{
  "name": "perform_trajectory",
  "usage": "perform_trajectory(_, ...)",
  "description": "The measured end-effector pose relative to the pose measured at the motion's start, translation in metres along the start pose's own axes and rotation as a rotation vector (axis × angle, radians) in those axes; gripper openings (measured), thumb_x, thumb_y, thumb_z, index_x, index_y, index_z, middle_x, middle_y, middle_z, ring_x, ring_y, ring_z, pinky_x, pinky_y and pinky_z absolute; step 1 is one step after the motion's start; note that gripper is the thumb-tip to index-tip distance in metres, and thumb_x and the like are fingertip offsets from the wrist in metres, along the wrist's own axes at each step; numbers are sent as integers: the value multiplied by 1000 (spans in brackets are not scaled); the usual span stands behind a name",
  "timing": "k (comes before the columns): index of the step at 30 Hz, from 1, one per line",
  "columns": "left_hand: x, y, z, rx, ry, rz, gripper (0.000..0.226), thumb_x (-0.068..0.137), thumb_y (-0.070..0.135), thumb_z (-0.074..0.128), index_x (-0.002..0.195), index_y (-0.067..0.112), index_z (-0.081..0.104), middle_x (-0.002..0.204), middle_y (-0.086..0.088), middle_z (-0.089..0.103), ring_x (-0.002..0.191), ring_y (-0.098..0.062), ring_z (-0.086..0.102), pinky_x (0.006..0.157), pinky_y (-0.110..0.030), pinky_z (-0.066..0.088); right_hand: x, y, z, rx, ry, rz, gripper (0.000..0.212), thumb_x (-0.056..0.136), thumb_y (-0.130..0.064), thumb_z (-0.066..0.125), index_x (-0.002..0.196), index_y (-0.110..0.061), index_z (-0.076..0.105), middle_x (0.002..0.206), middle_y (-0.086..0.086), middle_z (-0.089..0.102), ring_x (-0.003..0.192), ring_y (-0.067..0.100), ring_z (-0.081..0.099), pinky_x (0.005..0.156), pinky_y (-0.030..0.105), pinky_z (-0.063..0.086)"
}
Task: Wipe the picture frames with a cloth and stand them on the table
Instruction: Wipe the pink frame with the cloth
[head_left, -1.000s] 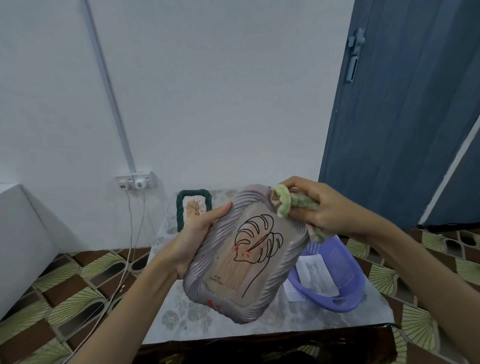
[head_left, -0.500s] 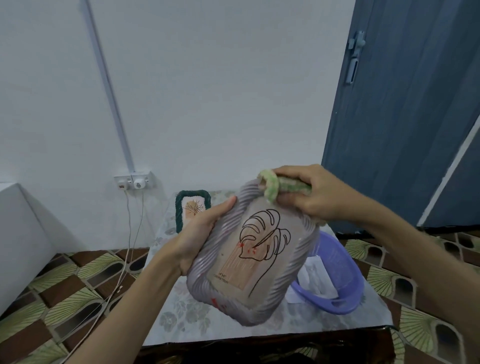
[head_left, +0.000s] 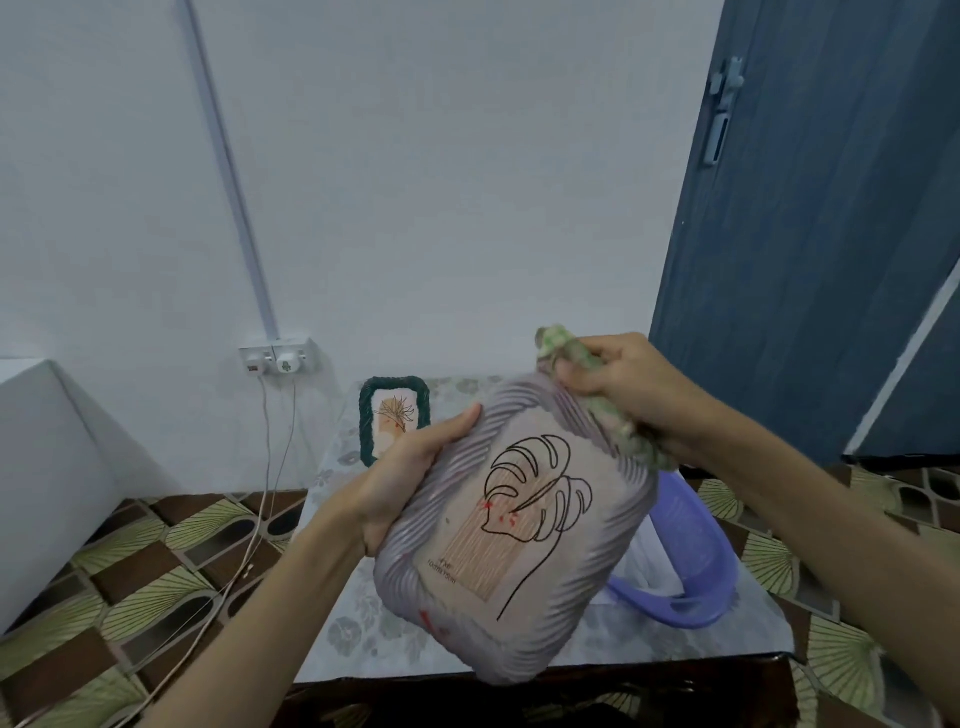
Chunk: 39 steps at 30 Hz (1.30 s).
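Note:
I hold a grey ribbed picture frame (head_left: 519, 525) with a black leaf drawing, tilted, above the table (head_left: 358, 634). My left hand (head_left: 410, 473) grips its left edge, thumb on the front rim. My right hand (head_left: 628, 389) is closed on a green-and-white cloth (head_left: 563, 345) and presses it against the frame's upper right corner. A smaller green-rimmed picture frame (head_left: 394, 415) stands upright at the table's far edge against the wall, partly hidden by my left hand.
A purple plastic basket (head_left: 691, 571) with white paper inside sits on the table to the right, behind the held frame. A wall socket (head_left: 278, 357) with cables hangs at left. A blue door (head_left: 810, 223) stands at right. Patterned floor surrounds the table.
My right hand has slid the cloth along the frame's top edge toward the upper right corner. The frame has tilted a little in my left hand.

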<state>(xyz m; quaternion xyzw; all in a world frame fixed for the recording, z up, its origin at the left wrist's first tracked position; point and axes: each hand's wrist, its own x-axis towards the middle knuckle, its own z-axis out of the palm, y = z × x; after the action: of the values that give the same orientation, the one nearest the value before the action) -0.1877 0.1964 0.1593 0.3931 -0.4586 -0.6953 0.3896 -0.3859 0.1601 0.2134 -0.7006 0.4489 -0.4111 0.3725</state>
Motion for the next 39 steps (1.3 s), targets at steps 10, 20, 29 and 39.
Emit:
perform_trajectory(10,0,4,-2,-3,8,3,49,81,49,57,98,6,73,102,-21,64,86,-32,61,88,-42,48,-5,-17,-18,284,-283,130,22,95,-18,42,91,-18,64,78,0,67,64,10,63,55,16,51)
perform_trajectory(20,0,11,5,96,-51,-33,46,85,48,51,99,11,74,104,-18,69,88,-31,66,89,-42,50,0,-7,17,-461,150,-319,50,93,-23,51,48,-14,31,46,-3,32,45,11,29,49,28,23)
perform_trajectory(29,-1,13,6,118,-31,-56,44,86,46,46,84,16,78,93,-12,73,80,-25,70,77,-34,54,-1,-3,17,-555,44,-331,39,93,-23,51,59,-14,36,56,0,39,63,26,41,61,33,29)
perform_trajectory(39,-5,6,-7,7,41,-23,52,82,48,50,104,6,72,107,-19,68,88,-32,67,83,-41,54,14,-14,-59,354,247,10,14,95,-24,48,92,-20,61,88,-5,69,81,10,66,69,27,52)
